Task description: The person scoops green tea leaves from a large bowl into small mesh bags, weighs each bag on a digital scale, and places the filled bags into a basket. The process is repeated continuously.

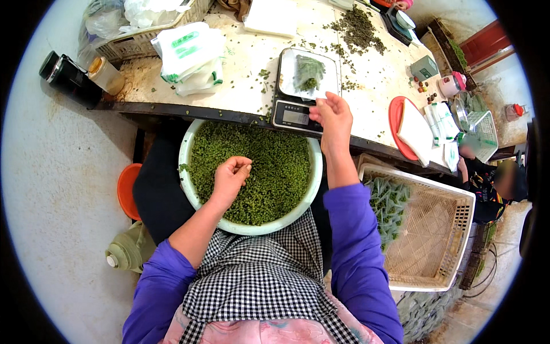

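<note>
A wide pale basin [184,166] full of small green berry-like peppercorns [269,183] rests in my lap, against the table edge. Over the heap hovers my left hand [231,179], thumb and fingertips pinched together; anything between them is too small to make out. My right hand [333,117] is raised at the near right corner of a digital kitchen scale [295,116], its fingers curled in toward the thumb. Whatever those fingers hold, if anything, cannot be seen. On the scale's white tray lies a clear plastic bag [309,73] with green peppercorns inside.
Stacked white plastic bags [191,57] lie left on the table [243,63], near a black thermos [70,79]. Loose peppercorns [358,28] are scattered behind the scale. A red tray [396,123] sits right. Below, a cream crate [427,229] holds filled bags. Another person [495,183] is at far right.
</note>
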